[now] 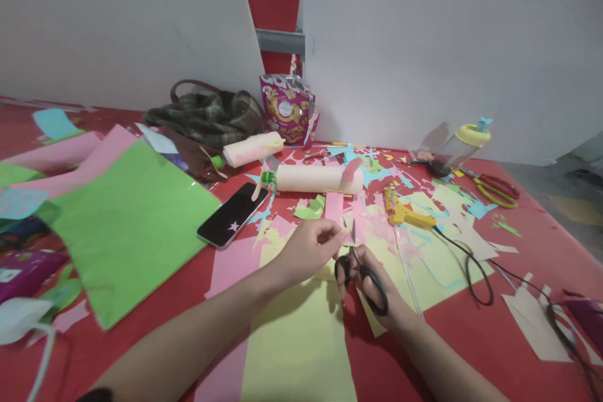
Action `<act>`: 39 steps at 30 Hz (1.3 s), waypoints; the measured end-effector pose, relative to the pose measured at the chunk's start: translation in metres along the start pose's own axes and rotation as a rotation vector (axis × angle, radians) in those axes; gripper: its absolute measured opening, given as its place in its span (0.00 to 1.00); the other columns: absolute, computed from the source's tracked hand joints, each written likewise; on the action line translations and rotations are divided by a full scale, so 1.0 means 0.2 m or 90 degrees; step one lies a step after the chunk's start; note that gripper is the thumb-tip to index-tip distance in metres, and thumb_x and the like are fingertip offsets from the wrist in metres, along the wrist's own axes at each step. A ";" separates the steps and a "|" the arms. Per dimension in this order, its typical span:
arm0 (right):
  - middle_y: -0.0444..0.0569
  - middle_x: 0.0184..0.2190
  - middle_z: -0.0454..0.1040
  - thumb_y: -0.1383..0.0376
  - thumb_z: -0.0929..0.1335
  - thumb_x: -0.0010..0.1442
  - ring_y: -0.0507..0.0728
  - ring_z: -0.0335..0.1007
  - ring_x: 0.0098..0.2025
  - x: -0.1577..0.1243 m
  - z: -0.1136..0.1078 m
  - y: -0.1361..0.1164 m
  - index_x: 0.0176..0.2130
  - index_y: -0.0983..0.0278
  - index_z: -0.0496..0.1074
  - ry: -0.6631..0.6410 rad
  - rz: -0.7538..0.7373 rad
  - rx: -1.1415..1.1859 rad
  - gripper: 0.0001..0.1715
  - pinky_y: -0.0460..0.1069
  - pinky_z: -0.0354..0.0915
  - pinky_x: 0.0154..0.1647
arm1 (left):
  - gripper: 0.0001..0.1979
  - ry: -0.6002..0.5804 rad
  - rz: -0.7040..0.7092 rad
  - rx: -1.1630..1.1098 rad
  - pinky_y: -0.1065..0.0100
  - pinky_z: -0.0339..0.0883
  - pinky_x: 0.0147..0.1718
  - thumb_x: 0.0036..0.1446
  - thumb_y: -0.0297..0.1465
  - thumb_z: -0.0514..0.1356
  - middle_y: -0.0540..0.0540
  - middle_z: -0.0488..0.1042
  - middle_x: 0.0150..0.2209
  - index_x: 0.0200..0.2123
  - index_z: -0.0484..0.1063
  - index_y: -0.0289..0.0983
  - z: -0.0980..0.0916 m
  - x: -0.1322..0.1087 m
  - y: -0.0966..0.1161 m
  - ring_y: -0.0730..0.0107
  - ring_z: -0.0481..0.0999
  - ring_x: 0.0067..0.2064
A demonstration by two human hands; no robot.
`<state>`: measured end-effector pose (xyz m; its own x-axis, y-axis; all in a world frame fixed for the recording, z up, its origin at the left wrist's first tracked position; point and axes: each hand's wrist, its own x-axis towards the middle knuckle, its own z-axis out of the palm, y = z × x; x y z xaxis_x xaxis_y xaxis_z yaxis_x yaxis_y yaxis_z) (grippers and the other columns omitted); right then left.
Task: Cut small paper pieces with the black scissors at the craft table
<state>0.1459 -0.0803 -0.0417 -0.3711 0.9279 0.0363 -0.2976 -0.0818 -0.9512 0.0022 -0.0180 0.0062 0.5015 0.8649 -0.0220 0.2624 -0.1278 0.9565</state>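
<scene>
My right hand (381,298) grips black-handled scissors (362,276), blades pointing up and away from me. My left hand (308,248) pinches a small pink paper scrap (345,235) right at the blade tips. Both hands hover over yellow paper (296,345) and pink paper (230,264) lying on the red table (471,333). Just beyond the hands lies a bottle wrapped in cream paper (315,178) with a green cap, with a pink strip (334,206) in front of it.
A phone (232,214) lies left of the hands beside a large green sheet (122,226). A yellow glue gun (404,210) with a black cord (475,270) sits to the right. Farther back: a second wrapped bottle (252,149), plaid bag (207,116), snack bag (287,107), red-yellow scissors (494,188), white boards (424,44).
</scene>
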 end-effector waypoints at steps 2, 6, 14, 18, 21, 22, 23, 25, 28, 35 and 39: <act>0.46 0.28 0.61 0.51 0.61 0.51 0.53 0.59 0.29 0.00 0.00 0.01 0.32 0.61 0.56 0.002 -0.001 -0.006 0.17 0.48 0.57 0.29 | 0.13 0.011 -0.002 -0.023 0.76 0.55 0.22 0.51 0.33 0.49 0.54 0.60 0.17 0.17 0.60 0.34 0.01 0.00 0.00 0.80 0.61 0.21; 0.47 0.29 0.61 0.50 0.61 0.50 0.54 0.59 0.28 0.00 0.00 0.02 0.33 0.60 0.57 0.020 -0.010 -0.007 0.18 0.48 0.56 0.26 | 0.14 0.036 0.002 -0.038 0.76 0.56 0.23 0.51 0.32 0.49 0.54 0.60 0.17 0.16 0.58 0.34 0.03 -0.01 0.00 0.79 0.62 0.21; 0.46 0.28 0.60 0.50 0.61 0.50 0.51 0.56 0.24 0.00 0.02 0.02 0.33 0.61 0.58 0.019 -0.014 0.003 0.18 0.47 0.56 0.25 | 0.15 0.055 -0.012 -0.105 0.76 0.58 0.23 0.52 0.34 0.49 0.55 0.63 0.15 0.16 0.58 0.35 0.06 -0.03 0.00 0.79 0.64 0.19; 0.45 0.27 0.60 0.50 0.61 0.51 0.51 0.56 0.25 0.00 0.01 0.02 0.33 0.61 0.57 0.020 -0.011 -0.001 0.17 0.48 0.57 0.26 | 0.14 0.062 -0.020 -0.118 0.76 0.58 0.21 0.52 0.34 0.49 0.55 0.64 0.14 0.17 0.59 0.35 0.07 -0.04 0.00 0.79 0.64 0.18; 0.45 0.27 0.60 0.50 0.61 0.51 0.52 0.56 0.26 0.00 0.02 0.02 0.32 0.61 0.57 0.026 -0.013 -0.014 0.17 0.48 0.57 0.27 | 0.15 0.060 -0.022 -0.123 0.76 0.57 0.20 0.53 0.35 0.49 0.55 0.64 0.13 0.17 0.58 0.36 0.08 -0.04 -0.01 0.79 0.64 0.16; 0.45 0.27 0.59 0.50 0.61 0.51 0.52 0.56 0.25 0.00 0.02 0.02 0.32 0.61 0.57 0.027 -0.014 -0.013 0.17 0.48 0.57 0.27 | 0.15 0.061 -0.023 -0.125 0.76 0.57 0.19 0.53 0.35 0.49 0.55 0.63 0.12 0.17 0.58 0.36 0.08 -0.04 -0.01 0.79 0.64 0.16; 0.45 0.27 0.59 0.50 0.61 0.51 0.51 0.56 0.25 0.00 0.02 0.02 0.32 0.61 0.57 0.026 -0.013 -0.012 0.17 0.48 0.57 0.27 | 0.15 0.062 -0.024 -0.126 0.76 0.57 0.19 0.53 0.35 0.49 0.55 0.63 0.12 0.17 0.58 0.36 0.08 -0.04 -0.01 0.79 0.64 0.16; 0.44 0.27 0.59 0.50 0.61 0.51 0.51 0.57 0.25 0.00 0.02 0.02 0.32 0.60 0.56 0.025 -0.007 -0.008 0.17 0.48 0.57 0.26 | 0.15 0.064 -0.025 -0.125 0.76 0.57 0.19 0.53 0.35 0.49 0.56 0.63 0.12 0.17 0.57 0.36 0.08 -0.04 -0.01 0.79 0.64 0.15; 0.44 0.28 0.59 0.51 0.61 0.51 0.51 0.58 0.26 0.00 0.03 0.02 0.31 0.60 0.55 0.029 0.000 -0.011 0.16 0.48 0.57 0.27 | 0.15 0.076 -0.024 -0.119 0.76 0.58 0.19 0.53 0.35 0.49 0.56 0.62 0.13 0.17 0.57 0.36 0.08 -0.04 -0.01 0.79 0.64 0.15; 0.43 0.26 0.59 0.51 0.61 0.51 0.50 0.57 0.25 0.00 0.04 0.02 0.30 0.60 0.55 0.057 -0.004 -0.052 0.16 0.47 0.56 0.27 | 0.14 0.084 -0.029 -0.101 0.76 0.56 0.18 0.53 0.36 0.48 0.56 0.60 0.12 0.18 0.55 0.36 0.10 -0.05 -0.02 0.79 0.62 0.14; 0.43 0.26 0.60 0.51 0.61 0.51 0.50 0.58 0.24 0.00 0.05 0.03 0.30 0.60 0.55 0.067 0.005 -0.054 0.16 0.47 0.56 0.27 | 0.14 0.099 -0.039 -0.086 0.76 0.55 0.17 0.53 0.36 0.48 0.56 0.59 0.13 0.18 0.54 0.36 0.11 -0.05 -0.02 0.80 0.62 0.15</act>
<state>0.1358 -0.0840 -0.0453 -0.2770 0.9609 0.0002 -0.2181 -0.0627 -0.9739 0.0138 -0.0374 -0.0035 0.3516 0.9350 -0.0456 0.1705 -0.0160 0.9852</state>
